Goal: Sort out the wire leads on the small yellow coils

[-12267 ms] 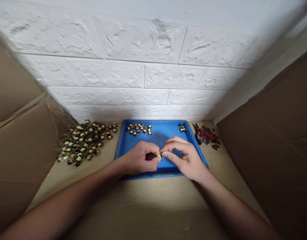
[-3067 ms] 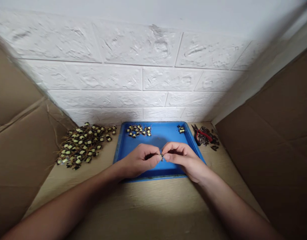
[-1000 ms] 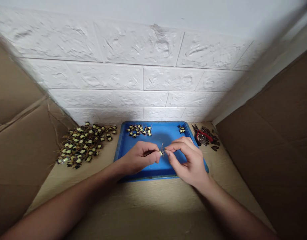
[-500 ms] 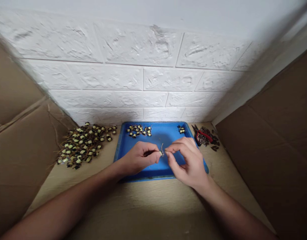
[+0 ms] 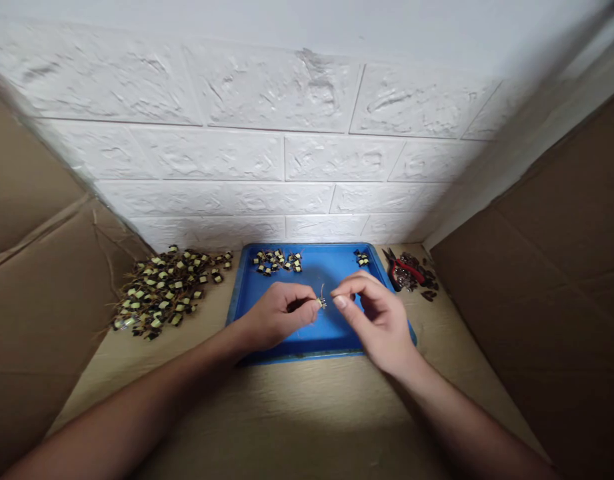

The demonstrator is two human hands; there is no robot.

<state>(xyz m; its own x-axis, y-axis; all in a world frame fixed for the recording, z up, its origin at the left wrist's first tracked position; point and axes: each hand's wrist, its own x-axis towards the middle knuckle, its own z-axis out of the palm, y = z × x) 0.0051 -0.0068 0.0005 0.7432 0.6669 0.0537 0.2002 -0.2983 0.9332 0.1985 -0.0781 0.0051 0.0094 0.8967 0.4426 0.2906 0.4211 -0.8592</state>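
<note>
Over the blue tray [image 5: 297,357], my left hand [image 5: 281,315] pinches a small yellow and black component [image 5: 321,303] with metal pins and a thin wire standing up from it. My right hand [image 5: 374,320] is just to the right of that part, thumb and index fingertip pressed together. A small gap separates it from the pins, and whatever its pinch holds is too small to make out. Similar components [image 5: 277,261] lie in the tray's back left, and a few more [image 5: 361,258] are in its back right corner.
A large heap of yellow and black components [image 5: 161,287] lies on the table [image 5: 307,413] left of the tray. Red-handled pliers [image 5: 409,270] rest on small dark pieces [image 5: 429,295] at the right. Cardboard walls [image 5: 551,287] flank both sides; a white brick-patterned wall [image 5: 247,157] is behind.
My right hand's fingertips have shifted and closed together, slightly farther from the pins. My left hand still holds the component, which has tilted a little and moved slightly left.
</note>
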